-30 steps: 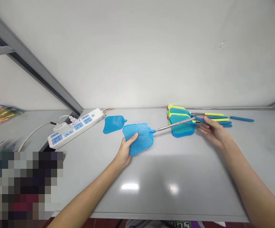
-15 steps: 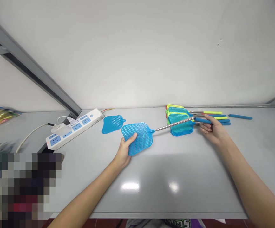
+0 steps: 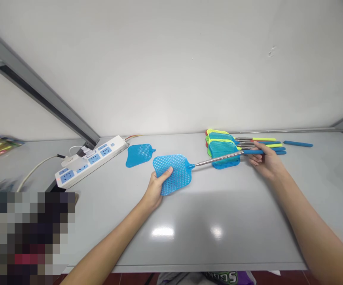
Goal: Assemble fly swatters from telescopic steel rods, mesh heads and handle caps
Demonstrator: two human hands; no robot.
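Note:
A blue fly swatter [image 3: 175, 180] with a perforated head and a metal telescopic rod is held above the table between both hands. My left hand [image 3: 156, 188] is closed on its head, thumb on top. Around its blue handle grip are the fingers of my right hand [image 3: 264, 160]. Just behind the rod lies a pile of fly swatters [image 3: 223, 152] in blue, yellow-green and red, their handles pointing right and partly hidden by my right hand. A loose blue swatter head [image 3: 140, 154] rests flat behind my left hand.
A white power strip [image 3: 91, 160] with plugs and a cable lies at the left. Right of the pile is a loose blue handle grip [image 3: 298, 143]. Along the back wall runs a thin metal rod [image 3: 292, 131]. A grey metal post [image 3: 40, 79] rises at the left.
The swatter's handle end has dipped slightly, and a metal section at the grip now shows. Both hands keep their hold; the view has shifted a little.

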